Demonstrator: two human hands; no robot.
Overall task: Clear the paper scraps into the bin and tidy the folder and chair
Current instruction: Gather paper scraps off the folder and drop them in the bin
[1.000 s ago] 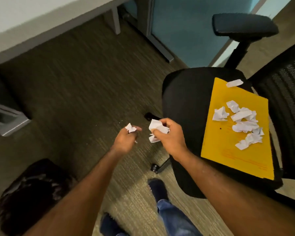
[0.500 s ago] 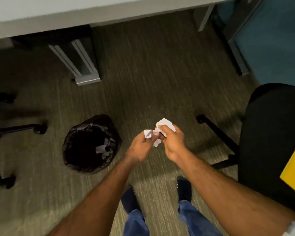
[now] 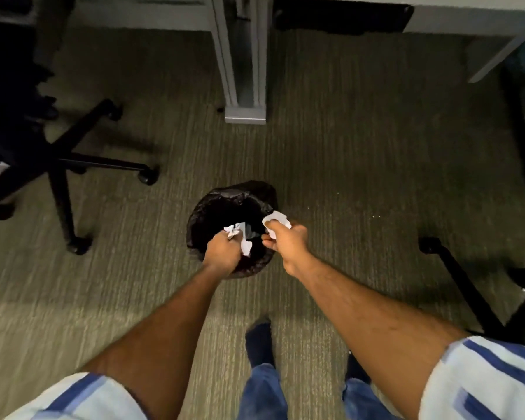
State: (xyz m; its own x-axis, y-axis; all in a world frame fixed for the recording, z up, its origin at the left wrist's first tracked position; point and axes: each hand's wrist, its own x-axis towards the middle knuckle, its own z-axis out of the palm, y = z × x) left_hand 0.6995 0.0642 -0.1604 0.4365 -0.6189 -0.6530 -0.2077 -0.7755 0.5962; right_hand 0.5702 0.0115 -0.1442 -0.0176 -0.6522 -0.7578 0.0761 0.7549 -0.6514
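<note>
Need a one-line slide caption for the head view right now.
Both bare hands, left hand and right hand, hold crumpled white paper scraps over the round black-lined bin on carpet.

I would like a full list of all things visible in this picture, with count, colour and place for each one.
bin: one, black with a black liner, on the carpet at centre, under both hands
paper scraps: two white bunches, one in the left hand, one in the right hand, both over the bin's mouth
carpet: one, grey-green, covering the whole floor
desk leg: one, grey, top centre, standing on the carpet
desk edge: one, pale grey, along the top
chair base: one, black with castors, at left
second chair base: one, black, partly seen at right
left hand: one, closed on scraps
right hand: one, closed on scraps
sleeves: two, white with blue stripes, bottom corners
jeans: blue, bottom centre
shoes: two, dark, bottom centre
</note>
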